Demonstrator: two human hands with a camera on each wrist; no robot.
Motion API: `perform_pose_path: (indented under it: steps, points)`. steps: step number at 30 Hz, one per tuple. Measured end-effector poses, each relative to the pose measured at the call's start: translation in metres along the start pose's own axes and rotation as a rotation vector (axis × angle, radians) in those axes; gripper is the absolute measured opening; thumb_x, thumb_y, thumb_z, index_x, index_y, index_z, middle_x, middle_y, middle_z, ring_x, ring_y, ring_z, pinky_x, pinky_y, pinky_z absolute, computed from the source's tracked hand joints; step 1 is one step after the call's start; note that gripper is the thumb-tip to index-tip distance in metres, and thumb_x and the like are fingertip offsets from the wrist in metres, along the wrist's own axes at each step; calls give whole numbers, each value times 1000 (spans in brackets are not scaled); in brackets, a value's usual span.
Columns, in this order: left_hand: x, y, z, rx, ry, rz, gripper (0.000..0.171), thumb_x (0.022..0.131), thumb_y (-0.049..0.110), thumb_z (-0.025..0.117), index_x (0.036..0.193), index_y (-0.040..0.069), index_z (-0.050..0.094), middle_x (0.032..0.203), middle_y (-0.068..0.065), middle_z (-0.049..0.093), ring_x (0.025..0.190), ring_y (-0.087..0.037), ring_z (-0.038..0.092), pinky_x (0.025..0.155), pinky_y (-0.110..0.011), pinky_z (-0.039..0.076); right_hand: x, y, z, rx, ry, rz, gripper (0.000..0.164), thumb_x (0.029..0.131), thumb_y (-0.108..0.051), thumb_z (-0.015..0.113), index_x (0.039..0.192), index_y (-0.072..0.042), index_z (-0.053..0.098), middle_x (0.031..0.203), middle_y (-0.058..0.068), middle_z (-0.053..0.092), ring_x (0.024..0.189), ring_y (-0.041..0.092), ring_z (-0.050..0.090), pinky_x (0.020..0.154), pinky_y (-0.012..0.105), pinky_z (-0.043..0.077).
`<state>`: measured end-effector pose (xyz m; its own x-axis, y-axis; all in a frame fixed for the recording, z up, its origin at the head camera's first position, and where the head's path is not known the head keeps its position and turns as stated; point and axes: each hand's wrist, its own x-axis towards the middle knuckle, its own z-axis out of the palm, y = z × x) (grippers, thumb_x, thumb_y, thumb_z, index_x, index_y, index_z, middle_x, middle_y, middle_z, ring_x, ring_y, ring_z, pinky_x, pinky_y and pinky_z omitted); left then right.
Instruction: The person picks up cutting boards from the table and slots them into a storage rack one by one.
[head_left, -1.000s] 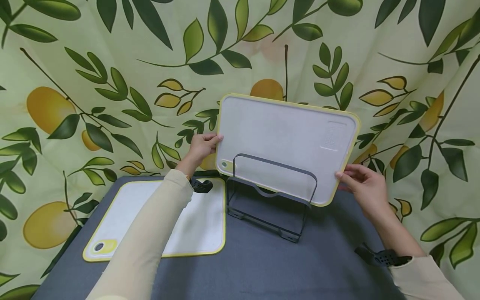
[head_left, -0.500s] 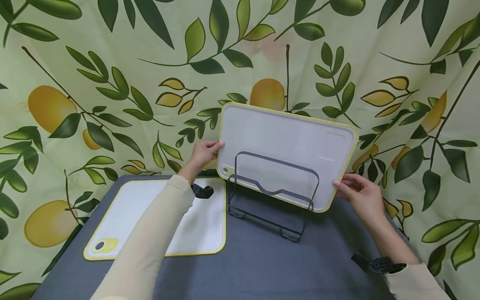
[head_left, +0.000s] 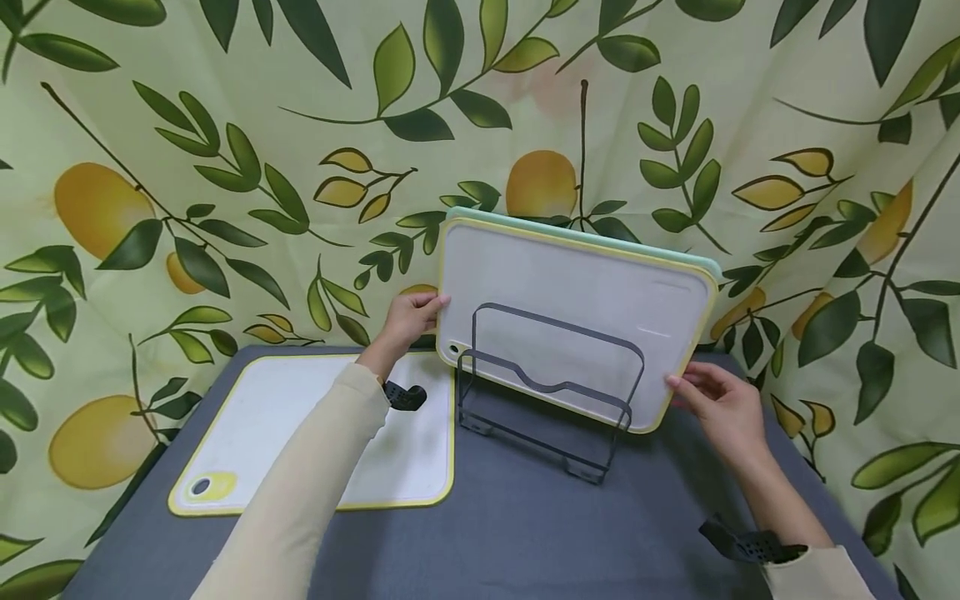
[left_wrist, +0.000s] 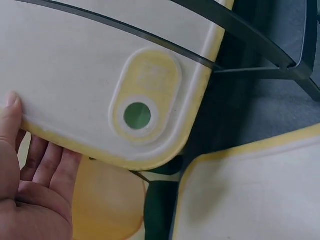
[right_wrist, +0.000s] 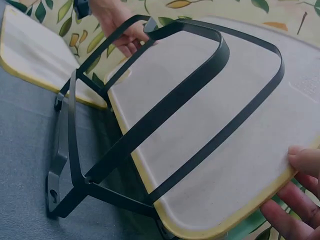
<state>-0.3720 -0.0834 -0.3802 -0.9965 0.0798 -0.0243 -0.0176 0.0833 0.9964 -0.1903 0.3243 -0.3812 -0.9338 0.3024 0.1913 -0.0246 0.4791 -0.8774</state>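
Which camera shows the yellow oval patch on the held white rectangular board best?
Left wrist: the yellow oval patch looks big and close. The head view shows it tiny; from the right wrist, it's hard to make out.

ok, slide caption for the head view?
Left hand and right hand grip a yellow-edged board behind the bars of a rack; another board lies flat on the table.

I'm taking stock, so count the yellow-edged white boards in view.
2: one board lies on the table; left hand and right hand hold the other board tilted, behind the rack's hoops. Another could be hidden behind it.
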Motion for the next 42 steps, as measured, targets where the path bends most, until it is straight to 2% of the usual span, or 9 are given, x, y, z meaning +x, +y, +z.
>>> perform_pose_path:
  steps: [5,13,21,28,31,34,37,40,42]
  points:
    - [-2,-4,0,-4,-1,20,39,100,16,65,129,-10,64,115,-15,73,82,-3,70,82,-24,61,-4,4,0,-40,-12,-6,44,95,-32,71,120,4,67,81,-26,64,73,-4,67,67,14,57]
    - [-4,-10,2,36,33,50,38,100,18,65,129,-6,65,123,-22,70,82,-4,69,84,-25,60,-8,8,6,-60,37,12,44,96,-34,70,120,3,69,77,-30,64,71,-5,68,64,12,54]
    - [4,-13,8,-6,27,38,39,101,19,63,133,-4,64,132,-26,65,91,-7,68,97,-36,57,-10,10,16,111,173,21,37,92,-13,75,121,8,69,78,-23,66,69,-7,68,66,11,56]
    - [11,-11,12,-42,110,41,38,97,15,69,128,-7,66,110,-10,74,81,0,63,85,-24,59,-5,7,23,159,221,31,35,90,-11,76,120,6,71,76,-19,66,69,-7,68,66,10,56]
    - [11,-9,11,-43,127,35,38,97,16,69,126,-8,67,107,-8,73,81,0,63,87,-26,60,-3,5,25,147,230,42,35,91,-14,76,120,3,72,76,-23,66,69,-8,67,66,10,56]
    - [10,-7,9,-16,118,26,40,97,20,69,127,-6,67,118,-16,72,89,-6,67,94,-32,58,-3,3,25,98,223,95,40,92,-27,76,121,0,73,76,-29,64,67,-9,66,65,9,54]
    - [5,-6,4,24,95,12,44,98,26,69,130,-3,66,128,-23,67,105,-19,70,100,-37,56,-8,-1,21,57,200,172,51,91,-40,75,124,-3,71,77,-31,63,67,-8,66,65,8,52]
    - [-7,-9,-6,85,63,-1,49,99,32,66,136,0,63,134,-23,64,120,-31,65,103,-40,55,-16,-7,16,81,228,190,47,91,-39,74,124,-5,71,81,-27,65,67,-6,67,65,8,53]
    - [-17,-12,-16,158,44,-2,50,100,36,64,137,3,61,135,-22,64,124,-34,62,103,-42,54,-23,-13,13,121,266,162,40,92,-32,74,122,-5,72,85,-22,67,70,-3,69,66,9,54]
